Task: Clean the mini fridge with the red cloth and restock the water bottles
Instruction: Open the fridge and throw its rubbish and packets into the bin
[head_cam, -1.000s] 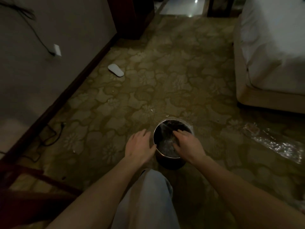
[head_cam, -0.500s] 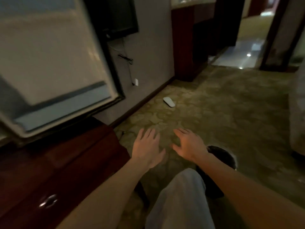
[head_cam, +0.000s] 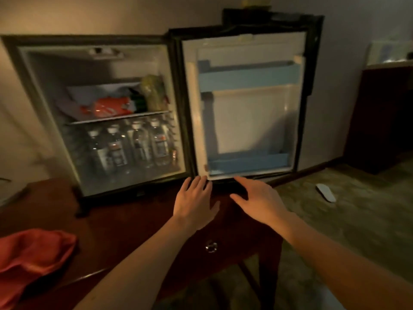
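Your mini fridge (head_cam: 93,113) is standing open, water bottles (head_cam: 131,146) blurring together (count unclear); your left hand (head_cam: 194,203) and right hand (head_cam: 259,200) are spreading empty fingers.

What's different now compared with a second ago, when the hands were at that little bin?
Both hands left the bin on the floor and rose toward the open mini fridge; left hand and right hand now hover open below its door, holding nothing. The slipper stayed on the carpet.

Mini fridge (head_cam: 105,63): matt pale plastic liner, door (head_cam: 245,113) same. Water bottles (head_cam: 138,146): clear glossy plastic. Red cloth (head_cam: 33,253): soft fabric, creased. Cabinet (head_cam: 125,224): polished dark wood, metal ring pull (head_cam: 211,246).
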The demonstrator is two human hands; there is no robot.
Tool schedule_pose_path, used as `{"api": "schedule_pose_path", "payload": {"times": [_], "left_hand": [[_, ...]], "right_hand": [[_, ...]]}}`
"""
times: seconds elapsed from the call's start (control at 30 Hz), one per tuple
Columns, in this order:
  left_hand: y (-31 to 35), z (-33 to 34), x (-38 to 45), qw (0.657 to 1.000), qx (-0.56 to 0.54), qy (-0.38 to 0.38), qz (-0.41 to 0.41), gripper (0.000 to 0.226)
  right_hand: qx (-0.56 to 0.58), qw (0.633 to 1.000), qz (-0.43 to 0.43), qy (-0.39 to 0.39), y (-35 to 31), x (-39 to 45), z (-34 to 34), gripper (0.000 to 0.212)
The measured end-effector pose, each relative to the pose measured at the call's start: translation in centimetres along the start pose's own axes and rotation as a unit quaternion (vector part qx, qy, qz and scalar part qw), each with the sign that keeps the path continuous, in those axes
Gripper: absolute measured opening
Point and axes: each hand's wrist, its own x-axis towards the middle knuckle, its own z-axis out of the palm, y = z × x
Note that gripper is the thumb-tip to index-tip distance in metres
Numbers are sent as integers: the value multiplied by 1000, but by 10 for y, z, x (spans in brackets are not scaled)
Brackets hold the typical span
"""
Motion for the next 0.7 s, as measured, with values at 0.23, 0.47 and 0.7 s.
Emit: {"api": "schedule_pose_path", "payload": {"times": [0.23,0.47,0.7], "left_hand": [[-111,-1,-24,996,15,-1,-87,71],[-188,8,-17,988,2,-2,-154,60],[-226,33,8,975,-88,-15,-205,62]], "right_hand": [[67,994,-86,-24,-103,67,40,57],[142,988,-38,-55,-153,143,84,52],[188,979,-8,-74,-166,200,118,50]]}}
